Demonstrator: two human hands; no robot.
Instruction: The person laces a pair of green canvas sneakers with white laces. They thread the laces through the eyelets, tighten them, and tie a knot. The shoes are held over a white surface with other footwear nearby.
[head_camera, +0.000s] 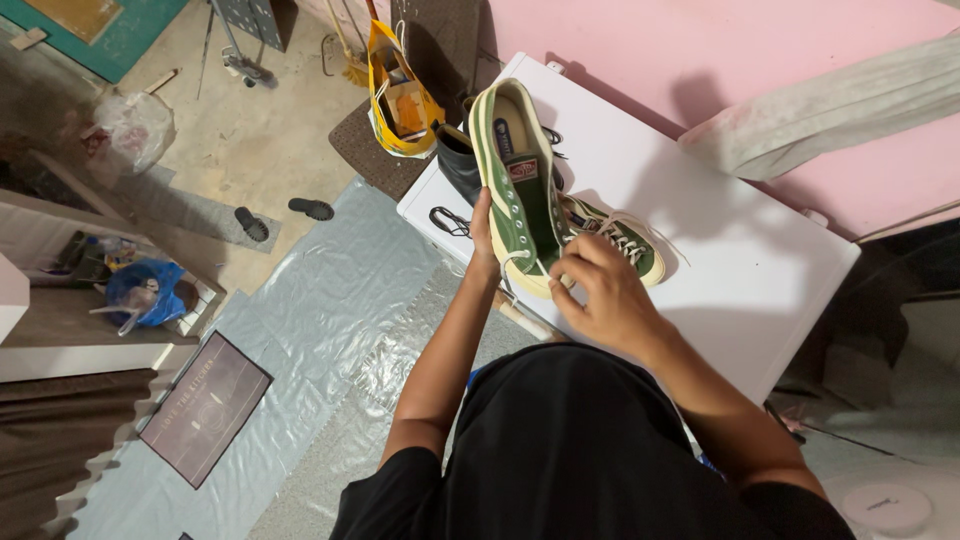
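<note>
Both hands are on a green sneaker (516, 190). Our left hand (484, 243) is closed along its side near the toe, propping it up with the opening turned toward us; our right hand (600, 290) has its fingers curled in a narrow pinch at the lace over the toe end — exactly what the fingertips hold is hidden by the knuckles. We judge the tilt is there so that the eyelets and tongue face the camera while the right hand works the lace.

Sneaker position: raised at the near left corner of a white table (745, 265), toe toward us, heel away.

Just behind the right hand a second green sneaker (622, 240) lies on the table top, laces loose, close enough to grab without reaching. A black shoe (459, 162) stands just beyond the left hand at the table's left edge, partly covered by the held sneaker. A loose black lace (449, 220) lies on the corner.

Farther off — a yellow bag (400, 100) sits on a mat by the table's far corner. Plastic sheeting (330, 300) covers the floor to our left. A pair of dark sandals (281, 217) lies on the concrete beyond.
</note>
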